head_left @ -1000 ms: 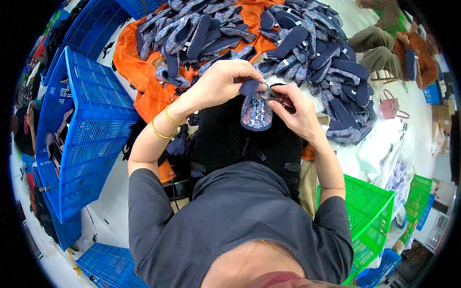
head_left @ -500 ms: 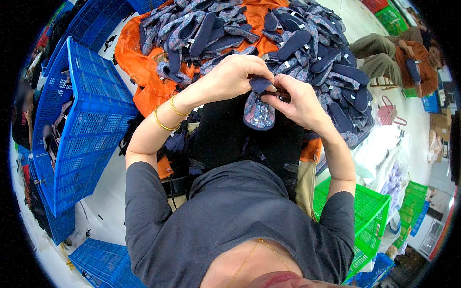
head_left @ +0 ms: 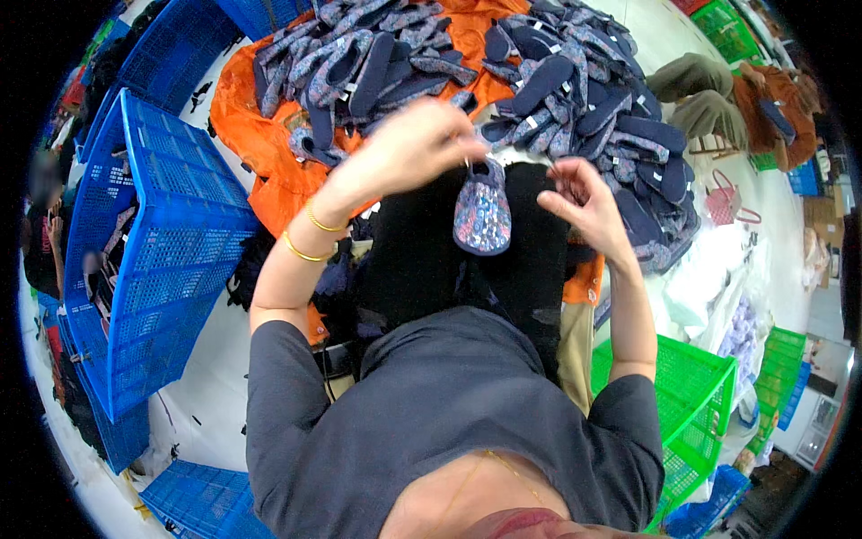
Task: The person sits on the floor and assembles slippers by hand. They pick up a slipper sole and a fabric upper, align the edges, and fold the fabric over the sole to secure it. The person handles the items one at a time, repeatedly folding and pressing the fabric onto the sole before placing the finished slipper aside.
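Note:
A floral slipper [head_left: 483, 214] in blue, grey and red tones hangs toe-down over my black-clad lap. My left hand [head_left: 417, 144] is blurred, but its fingertips are pinched at the slipper's upper, heel end. Right of the slipper and apart from it, my right hand [head_left: 585, 199] is held up with thumb and fingers spread, nothing in it. Just beyond my hands lies a large heap of matching slippers [head_left: 548, 85], floral uppers and dark navy soles jumbled together.
An orange sheet [head_left: 235, 117] lies under the heap. A tall blue crate [head_left: 180, 260] stands tilted on my left, another blue crate [head_left: 202, 499] lower left. By my right elbow is a green crate [head_left: 669, 382]. Another person [head_left: 777, 112] sits at the far right, near a pink bag [head_left: 725, 202].
My right hand has let go of the slipper and moved right, its fingers spreading. My left hand has shifted slightly left. The dark flap at the slipper's opening no longer shows.

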{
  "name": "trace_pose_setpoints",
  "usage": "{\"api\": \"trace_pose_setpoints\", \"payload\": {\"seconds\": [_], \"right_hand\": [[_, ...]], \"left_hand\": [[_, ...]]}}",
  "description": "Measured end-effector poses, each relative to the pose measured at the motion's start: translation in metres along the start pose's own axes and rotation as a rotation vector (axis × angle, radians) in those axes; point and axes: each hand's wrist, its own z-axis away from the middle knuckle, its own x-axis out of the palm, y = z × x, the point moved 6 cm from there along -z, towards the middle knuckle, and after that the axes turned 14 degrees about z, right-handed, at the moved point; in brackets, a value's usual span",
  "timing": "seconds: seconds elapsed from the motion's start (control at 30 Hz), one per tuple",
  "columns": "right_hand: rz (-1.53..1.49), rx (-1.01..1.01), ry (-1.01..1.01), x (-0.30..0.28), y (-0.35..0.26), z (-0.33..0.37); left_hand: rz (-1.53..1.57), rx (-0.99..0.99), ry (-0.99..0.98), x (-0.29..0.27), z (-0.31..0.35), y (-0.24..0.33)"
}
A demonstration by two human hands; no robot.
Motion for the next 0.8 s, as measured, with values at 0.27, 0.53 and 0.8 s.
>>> {"api": "trace_pose_setpoints", "payload": {"seconds": [0.27, 0.53, 0.8], "right_hand": [[-0.36, 0.281, -0.246, 0.037, 0.011, 0.036], [-1.074, 0.306, 0.027, 0.068, 0.01, 0.009], [-0.901, 0.214, 0.292, 0.04, -0.001, 0.008]], "left_hand": [[0.579, -0.13, -0.104, 0.044, -0.005, -0.006], [1.394, 0.065, 0.38, 0.065, 0.02, -0.001], [1.166, -0.163, 0.419, 0.103, 0.044, -0.028]]}}
